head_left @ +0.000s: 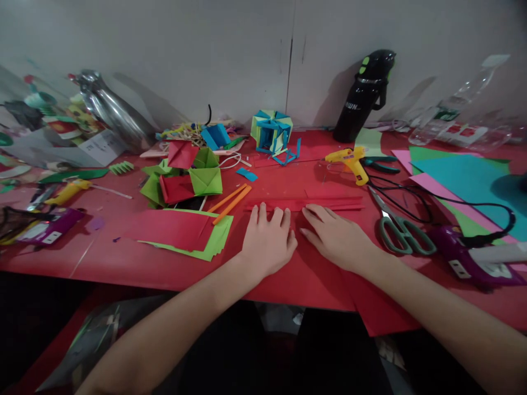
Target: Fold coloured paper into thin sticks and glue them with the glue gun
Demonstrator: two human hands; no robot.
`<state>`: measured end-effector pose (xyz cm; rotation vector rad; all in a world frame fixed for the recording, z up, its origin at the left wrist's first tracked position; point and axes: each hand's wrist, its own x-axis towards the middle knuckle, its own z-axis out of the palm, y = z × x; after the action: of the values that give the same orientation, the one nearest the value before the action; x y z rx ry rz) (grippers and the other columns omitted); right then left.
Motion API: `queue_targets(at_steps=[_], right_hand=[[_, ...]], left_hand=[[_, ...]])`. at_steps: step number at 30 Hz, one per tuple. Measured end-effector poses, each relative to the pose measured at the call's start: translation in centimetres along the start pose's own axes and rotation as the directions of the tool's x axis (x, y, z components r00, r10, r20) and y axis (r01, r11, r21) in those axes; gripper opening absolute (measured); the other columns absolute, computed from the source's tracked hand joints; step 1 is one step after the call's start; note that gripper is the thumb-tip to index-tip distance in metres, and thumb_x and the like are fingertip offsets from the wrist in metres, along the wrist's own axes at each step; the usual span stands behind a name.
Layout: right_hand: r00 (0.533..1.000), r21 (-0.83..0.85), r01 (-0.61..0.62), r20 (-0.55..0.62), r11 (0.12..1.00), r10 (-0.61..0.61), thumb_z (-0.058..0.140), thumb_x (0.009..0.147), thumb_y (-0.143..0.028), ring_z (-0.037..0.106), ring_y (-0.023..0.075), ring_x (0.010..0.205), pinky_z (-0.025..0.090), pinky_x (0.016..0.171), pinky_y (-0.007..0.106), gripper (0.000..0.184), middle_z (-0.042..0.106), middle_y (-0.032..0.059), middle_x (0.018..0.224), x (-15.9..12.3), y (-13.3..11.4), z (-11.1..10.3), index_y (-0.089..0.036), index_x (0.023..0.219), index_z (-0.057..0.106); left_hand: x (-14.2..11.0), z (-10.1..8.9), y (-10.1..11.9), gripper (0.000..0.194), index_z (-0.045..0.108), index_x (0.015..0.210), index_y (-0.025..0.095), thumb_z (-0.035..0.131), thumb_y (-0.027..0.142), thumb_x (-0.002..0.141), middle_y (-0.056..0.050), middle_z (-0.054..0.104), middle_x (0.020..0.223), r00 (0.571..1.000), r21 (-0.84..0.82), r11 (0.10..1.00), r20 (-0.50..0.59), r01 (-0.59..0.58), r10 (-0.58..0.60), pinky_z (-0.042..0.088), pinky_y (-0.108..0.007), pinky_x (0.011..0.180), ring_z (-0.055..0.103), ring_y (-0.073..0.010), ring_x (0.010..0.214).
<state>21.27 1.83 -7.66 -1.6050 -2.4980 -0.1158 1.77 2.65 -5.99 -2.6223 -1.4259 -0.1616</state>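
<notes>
A long folded strip of red paper (346, 203) lies across the red table in front of me. My left hand (267, 241) rests flat near its left part, fingertips on the paper and fingers outstretched. Opposite it, my right hand (333, 236) lies with extended fingers against the strip's near edge. Both hands are open, and the paper under the fingertips is partly hidden. Left of my left hand are two orange strips (233, 203), with a stack of red paper (177, 227) and green sheets (222, 236) beneath. Green-handled scissors (405, 233) lie to my right.
Behind the stack sit folded green and red paper boxes (206, 181). A blue-and-yellow paper model (272, 131) stands at the back. On the right are a yellow glue gun (349, 162), pliers (381, 163), a black bottle (362, 99), coloured sheets (465, 175) and a purple power strip (465, 258).
</notes>
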Motion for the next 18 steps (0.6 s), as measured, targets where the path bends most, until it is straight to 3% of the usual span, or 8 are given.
queue_targets(at_steps=[3,8,12,18], right_hand=[[0.999,0.020,-0.023,-0.029,1.000,0.023,0.038,0.103,-0.044,0.053,0.0309,0.135,0.043,0.113,0.047,0.053,0.052,0.0173,0.150,-0.7,0.8,0.0,-0.011,0.142,0.052],[0.997,-0.010,-0.065,-0.040,0.998,0.065,0.035,0.104,-0.048,0.053,0.0316,0.135,0.043,0.113,0.048,0.059,0.051,0.0175,0.151,-1.7,2.2,-0.1,-0.008,0.144,0.052],[0.993,-0.027,-0.109,-0.039,0.994,0.108,0.033,0.104,-0.049,0.050,0.0334,0.138,0.039,0.116,0.052,0.059,0.048,0.0166,0.154,-2.6,3.3,-0.1,-0.011,0.144,0.054],[0.984,-0.059,-0.175,-0.030,0.983,0.174,0.036,0.102,-0.050,0.045,0.0405,0.140,0.041,0.111,0.057,0.059,0.045,0.0201,0.155,-3.8,4.0,0.3,-0.017,0.148,0.051]], left_hand=[[-0.6,0.1,-0.7,0.056,0.045,0.149,0.015,0.037,0.038,0.099,-0.015,0.052,0.144,0.999,-0.043,0.999,0.028,0.017,-0.016,0.035,-0.059,0.112,0.044,-0.0424,0.136],[-1.1,0.2,-1.5,0.062,0.042,0.150,0.008,0.036,0.044,0.100,-0.020,0.047,0.150,0.998,-0.076,0.996,0.051,0.039,-0.035,0.032,-0.054,0.117,0.044,-0.0377,0.139],[-1.4,0.4,-1.4,0.065,0.041,0.153,0.012,0.037,0.048,0.100,-0.016,0.044,0.155,0.995,-0.083,0.993,0.053,0.084,-0.080,0.024,-0.057,0.121,0.036,-0.0434,0.144],[-1.9,0.4,-1.1,0.066,0.037,0.156,0.019,0.038,0.053,0.099,-0.010,0.039,0.160,0.990,-0.099,0.987,0.076,0.129,-0.122,0.024,-0.068,0.116,0.029,-0.0501,0.144]])
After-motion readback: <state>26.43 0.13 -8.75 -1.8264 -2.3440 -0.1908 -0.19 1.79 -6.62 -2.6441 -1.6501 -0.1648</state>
